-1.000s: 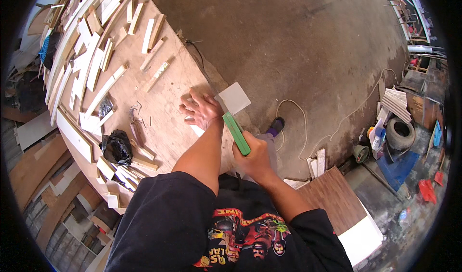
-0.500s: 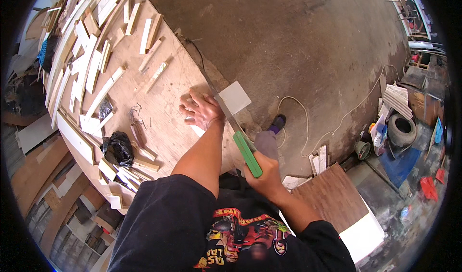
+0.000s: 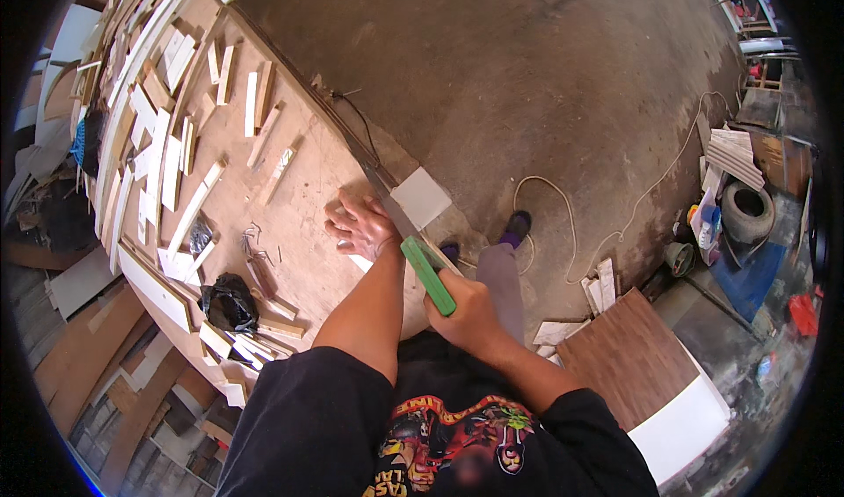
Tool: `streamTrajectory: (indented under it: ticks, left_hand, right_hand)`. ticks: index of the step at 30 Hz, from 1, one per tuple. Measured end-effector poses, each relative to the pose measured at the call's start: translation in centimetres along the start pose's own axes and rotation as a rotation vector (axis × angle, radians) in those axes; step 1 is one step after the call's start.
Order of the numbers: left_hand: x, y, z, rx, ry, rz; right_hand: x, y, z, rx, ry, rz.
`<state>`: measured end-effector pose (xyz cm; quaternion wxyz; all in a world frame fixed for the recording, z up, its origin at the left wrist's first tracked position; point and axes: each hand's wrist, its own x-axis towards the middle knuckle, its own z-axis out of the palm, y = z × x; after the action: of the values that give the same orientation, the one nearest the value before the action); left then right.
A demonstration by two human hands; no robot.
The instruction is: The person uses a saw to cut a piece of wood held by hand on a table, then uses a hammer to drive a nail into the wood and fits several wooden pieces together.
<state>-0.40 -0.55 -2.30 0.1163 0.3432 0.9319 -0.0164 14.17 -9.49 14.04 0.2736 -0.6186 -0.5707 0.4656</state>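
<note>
One spread left hand [image 3: 360,222] over a white piece [image 3: 361,263], one right hand [image 3: 468,308] gripping a green-handled saw [image 3: 429,277], now farther forward.

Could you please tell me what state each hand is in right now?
Left hand: open, spread over a white piece.
Right hand: closed around the green saw handle.

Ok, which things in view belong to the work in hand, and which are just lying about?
In use: green-handled saw, gripped in the right hand; left hand, planted beside it; wooden tabletop; apparently the pale piece alongside.

Lying about: loose wood strips; black plastic bag; tire; blue sheet.
</note>
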Motion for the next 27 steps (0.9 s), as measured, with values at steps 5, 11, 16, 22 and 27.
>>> streamTrajectory:
  ticks: [5, 11, 16, 22, 27]
  left_hand:
    - [0.6, 0.0, 0.1, 0.038, -0.011, -0.011]
    - [-0.9, 0.4, -0.3, 0.06, -0.006, -0.004]
    - [-0.1, -0.6, 0.8, 0.114, 0.054, -0.012]
    - [0.1, 0.6, 1.0, 0.061, 0.164, 0.015]
    - [-0.1, 0.4, 0.1, 0.044, 0.048, 0.025]
  right_hand:
    - [-3.5, -0.6, -1.2, 0.002, -0.022, 0.032]
    - [-1.0, -0.2, -0.2, -0.052, -0.014, 0.017]
    - [-3.0, -2.2, -1.4, 0.037, 0.015, 0.037]
    - [-3.1, -0.9, -1.0, -0.029, 0.043, 0.001]
    - [-4.1, -1.1, -2.3, -0.042, 0.045, 0.028]
